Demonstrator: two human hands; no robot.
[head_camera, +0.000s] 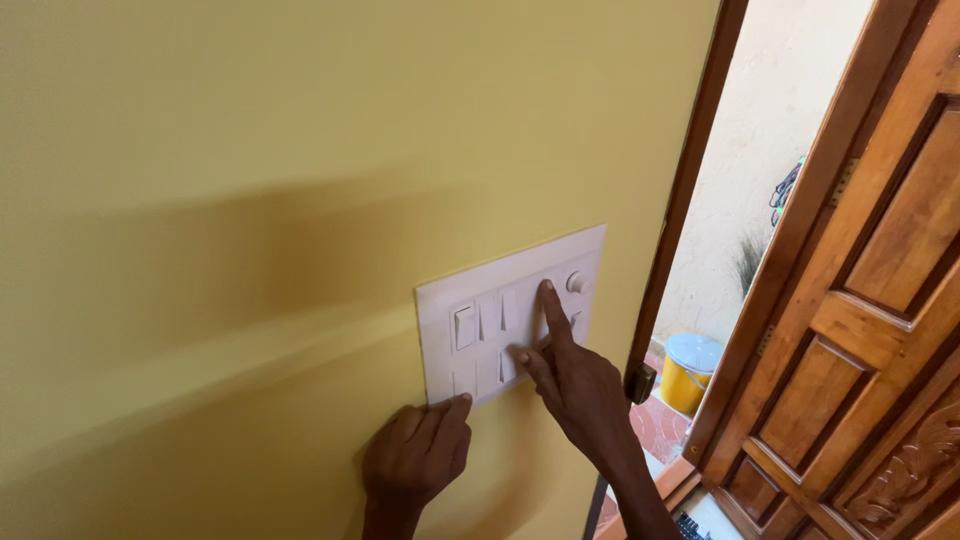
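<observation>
Switchboard (510, 312), a white plate with two rows of rocker switches and a round knob (576, 282) at its upper right, sits on the yellow wall (200, 200), just left of the doorway.

Farthest left of the things in hand, the left hand (415, 455) rests against the wall just below the plate's lower left corner. Its fingers are loosely curled, holding nothing, and the thumb tip touches the plate's bottom edge.

Next to it, the right hand (580, 390) comes up from the lower right. Its forefinger (552, 312) is stretched straight and its tip lies on a switch in the upper row, just left of the knob. The thumb points left and touches a switch in the lower row. The other fingers are folded into the palm; it grips nothing.

Further right stands the dark wooden door frame (690, 190), with a small latch piece (640, 382) near the wrist. Through the gap, a yellow bucket (688, 372) with a pale lid stands on a reddish floor. At far right hangs the open carved wooden door (880, 330).
</observation>
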